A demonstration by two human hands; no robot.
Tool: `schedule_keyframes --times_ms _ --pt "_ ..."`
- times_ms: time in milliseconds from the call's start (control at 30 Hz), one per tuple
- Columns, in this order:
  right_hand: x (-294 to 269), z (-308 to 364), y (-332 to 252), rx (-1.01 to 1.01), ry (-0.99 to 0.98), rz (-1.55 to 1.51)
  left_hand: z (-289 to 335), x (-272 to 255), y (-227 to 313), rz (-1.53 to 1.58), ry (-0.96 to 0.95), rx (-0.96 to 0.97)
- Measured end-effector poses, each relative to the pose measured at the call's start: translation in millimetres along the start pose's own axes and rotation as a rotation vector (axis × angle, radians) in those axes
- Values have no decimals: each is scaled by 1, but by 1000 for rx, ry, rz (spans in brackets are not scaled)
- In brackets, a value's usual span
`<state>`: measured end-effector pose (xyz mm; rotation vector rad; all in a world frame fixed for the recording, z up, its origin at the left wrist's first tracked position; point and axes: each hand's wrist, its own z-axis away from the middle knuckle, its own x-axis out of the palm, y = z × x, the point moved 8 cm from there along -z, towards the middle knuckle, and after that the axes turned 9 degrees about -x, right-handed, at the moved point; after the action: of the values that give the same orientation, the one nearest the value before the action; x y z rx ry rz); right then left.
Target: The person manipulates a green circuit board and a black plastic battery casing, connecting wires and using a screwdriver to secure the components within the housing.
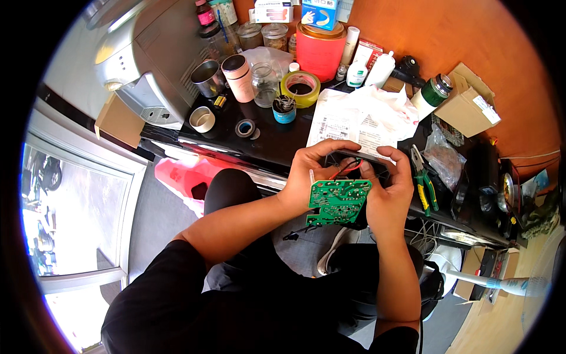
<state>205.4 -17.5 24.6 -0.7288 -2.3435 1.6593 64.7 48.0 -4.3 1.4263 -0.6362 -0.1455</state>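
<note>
Both my hands are raised at the front edge of the black desk. My left hand [305,179] is closed on the left end of a dark casing [352,156], thumb and fingers pinching it. At its right end, my right hand [390,190] grips the same casing, the thumb pressed inward. A green circuit board [338,199] hangs just below, between the hands, its soldered side facing me. Red wire [345,170] runs from the board toward the casing. The casing's inside is mostly hidden by my fingers.
Pliers [424,180] with yellow-green handles lie right of my hands. Printed papers [342,127] spread behind them. Yellow tape [300,88], a glass jar [265,85] and a pink tumbler [237,78] stand farther back. A cardboard box [470,103] sits at the back right.
</note>
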Motion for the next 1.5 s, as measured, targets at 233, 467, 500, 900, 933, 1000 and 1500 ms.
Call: schedule_keyframes --times_ms 233,467,500,900,933,1000,1500 --pt "0 -3 -8 -67 -40 4 1 1 13 -196 -93 119" --pt "-2 -4 -6 -33 -25 -2 5 6 18 -108 -169 68" --pt "-3 -4 -4 -16 -25 -4 6 7 20 -155 -157 91" --pt "-3 -3 0 -21 -76 -55 10 7 22 -166 -31 136" --pt "-3 -2 -2 -26 -90 -44 9 6 19 -142 -27 113" --pt "1 -1 -6 -28 -112 -80 7 2 13 -94 -21 67" --pt "-3 -2 -7 -45 -52 38 8 2 9 -48 28 61"
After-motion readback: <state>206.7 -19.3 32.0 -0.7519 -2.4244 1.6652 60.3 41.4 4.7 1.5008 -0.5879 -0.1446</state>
